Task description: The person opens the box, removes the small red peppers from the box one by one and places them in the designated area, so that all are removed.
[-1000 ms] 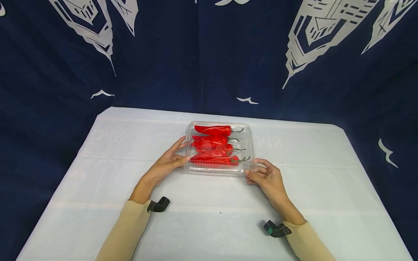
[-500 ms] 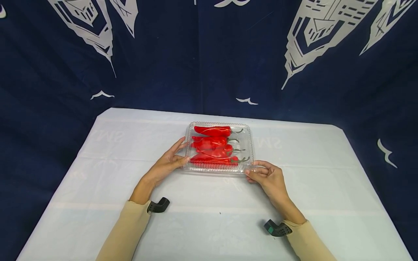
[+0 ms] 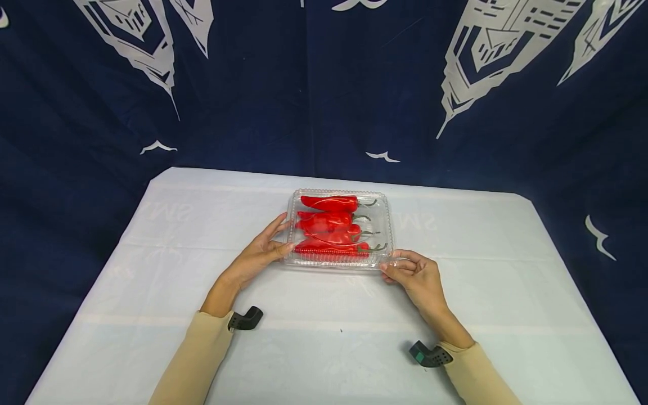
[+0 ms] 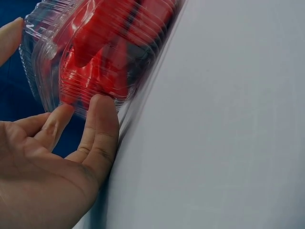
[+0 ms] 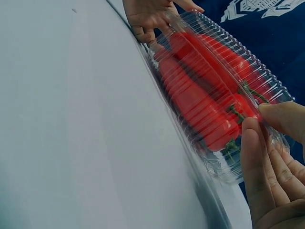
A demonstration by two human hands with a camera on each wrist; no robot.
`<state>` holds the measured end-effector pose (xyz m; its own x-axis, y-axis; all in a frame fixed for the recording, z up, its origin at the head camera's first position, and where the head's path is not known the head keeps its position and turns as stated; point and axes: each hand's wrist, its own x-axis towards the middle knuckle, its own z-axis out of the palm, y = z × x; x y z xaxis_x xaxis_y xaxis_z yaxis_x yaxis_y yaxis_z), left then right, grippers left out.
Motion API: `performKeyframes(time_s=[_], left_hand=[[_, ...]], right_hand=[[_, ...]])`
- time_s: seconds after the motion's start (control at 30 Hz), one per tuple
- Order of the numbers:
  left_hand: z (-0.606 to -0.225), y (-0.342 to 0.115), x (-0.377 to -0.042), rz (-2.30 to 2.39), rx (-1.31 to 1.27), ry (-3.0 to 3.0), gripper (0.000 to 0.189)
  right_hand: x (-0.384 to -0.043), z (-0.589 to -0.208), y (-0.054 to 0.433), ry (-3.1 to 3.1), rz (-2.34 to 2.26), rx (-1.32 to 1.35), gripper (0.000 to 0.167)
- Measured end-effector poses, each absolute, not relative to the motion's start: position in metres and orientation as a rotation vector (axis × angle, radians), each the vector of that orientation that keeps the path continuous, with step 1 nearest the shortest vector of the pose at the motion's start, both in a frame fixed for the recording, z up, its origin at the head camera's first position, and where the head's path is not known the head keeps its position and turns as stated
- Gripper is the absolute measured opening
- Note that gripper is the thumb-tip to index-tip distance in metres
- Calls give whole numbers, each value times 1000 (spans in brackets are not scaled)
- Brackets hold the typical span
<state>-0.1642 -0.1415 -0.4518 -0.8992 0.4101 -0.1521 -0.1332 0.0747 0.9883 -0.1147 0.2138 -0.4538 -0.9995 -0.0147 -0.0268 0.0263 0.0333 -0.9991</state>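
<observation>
Four red peppers [image 3: 329, 225] in ribbed clear clamshell [image 3: 387, 225] (lid shut), left hand [image 3: 255, 256] flat, right hand [image 3: 417, 275] pinching corner

One clear plastic box [image 3: 387, 225] sits on the one tabletop [image 3: 202, 281]. Inside it are four red peppers [image 3: 329, 202], as far as I can count. Two hands: the left hand [image 3: 255, 256] and the right hand [image 3: 417, 275].

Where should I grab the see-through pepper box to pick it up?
Probably by its two short ends, one hand from each side, as the left hand and right hand do now. The clear box is wide, flat and thin-walled, and its ribbed rim sticks out for fingers.
</observation>
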Motion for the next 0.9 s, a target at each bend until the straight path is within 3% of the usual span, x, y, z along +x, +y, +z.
performKeyframes(time_s=[0.9], left_hand=[[-452,-142,-164,1877,290,1972,81]], right_hand=[[-115,-457,219,2210,-2175,-112,34]])
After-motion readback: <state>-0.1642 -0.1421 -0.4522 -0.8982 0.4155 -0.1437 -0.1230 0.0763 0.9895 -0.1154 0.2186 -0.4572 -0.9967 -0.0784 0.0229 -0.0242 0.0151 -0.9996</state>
